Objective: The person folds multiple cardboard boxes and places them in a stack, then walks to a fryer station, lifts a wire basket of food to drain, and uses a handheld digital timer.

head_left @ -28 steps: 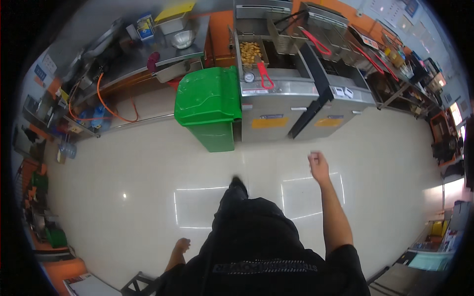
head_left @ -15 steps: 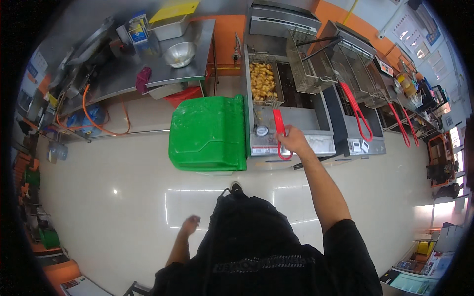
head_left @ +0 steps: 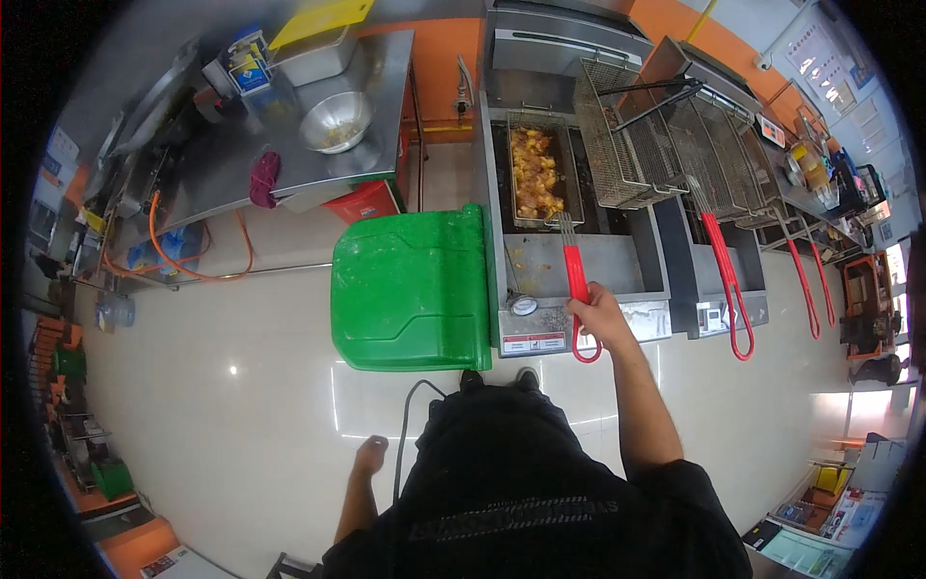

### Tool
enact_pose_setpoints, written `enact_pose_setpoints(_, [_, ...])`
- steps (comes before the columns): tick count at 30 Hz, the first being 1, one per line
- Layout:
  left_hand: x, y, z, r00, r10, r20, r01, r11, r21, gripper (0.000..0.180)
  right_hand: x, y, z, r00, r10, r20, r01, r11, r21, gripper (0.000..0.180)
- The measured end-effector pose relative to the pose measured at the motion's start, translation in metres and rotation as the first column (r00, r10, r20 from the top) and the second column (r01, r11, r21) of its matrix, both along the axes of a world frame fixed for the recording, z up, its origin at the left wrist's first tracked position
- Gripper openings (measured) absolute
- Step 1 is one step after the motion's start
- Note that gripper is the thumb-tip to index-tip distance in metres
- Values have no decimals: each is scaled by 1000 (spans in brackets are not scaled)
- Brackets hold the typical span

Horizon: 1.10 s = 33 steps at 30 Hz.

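My right hand (head_left: 600,317) grips the red-coated handle (head_left: 577,275) of a wire fryer basket (head_left: 573,198). Golden-brown fried pieces (head_left: 536,174) fill much of this basket, which sits in the left side of the deep fryer's vat. The pieces look wet and darker toward the middle. Beside the fryer's front ledge, a round dial thermometer (head_left: 522,305) hangs on a thin stem. Down at my left side, over the floor, my left hand (head_left: 370,454) is loosely curled with nothing visible in it.
An empty wire basket (head_left: 632,145) rests raised over the vat's right side. More red-handled baskets (head_left: 728,280) stand on the neighbouring fryer. Left of the fryer is a large green lidded bin (head_left: 410,289). A steel table (head_left: 376,106) holds a metal bowl (head_left: 336,124) and a purple cloth (head_left: 264,179).
The filled basket sits lower in the vat, and its pieces look darker and wetter. My right hand keeps its grip on the handle. My left hand has curled its fingers. The view has shifted.
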<state>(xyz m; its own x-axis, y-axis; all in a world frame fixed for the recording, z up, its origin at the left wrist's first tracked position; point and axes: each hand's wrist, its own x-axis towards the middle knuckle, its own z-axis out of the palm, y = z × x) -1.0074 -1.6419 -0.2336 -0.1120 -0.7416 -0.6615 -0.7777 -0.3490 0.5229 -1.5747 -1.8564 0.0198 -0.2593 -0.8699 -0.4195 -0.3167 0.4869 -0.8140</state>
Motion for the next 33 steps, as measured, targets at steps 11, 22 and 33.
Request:
enact_pose_setpoints(11, [-3, 27, -24, 983, 141, -114, -134, 989, 63, 24, 2, -3, 20, 626, -227, 746, 128, 974, 189, 30])
enact_pose_setpoints(22, [-27, 2, 24, 964, 256, -74, -256, 967, 5, 27, 27, 38, 23, 795, -52, 605, 102, 994, -49, 29])
enact_pose_setpoints(33, [-48, 13, 31, 979, 204, -23, -201, 973, 110, 27, 22, 65, 32, 808, -22, 588, 79, 994, -72, 31])
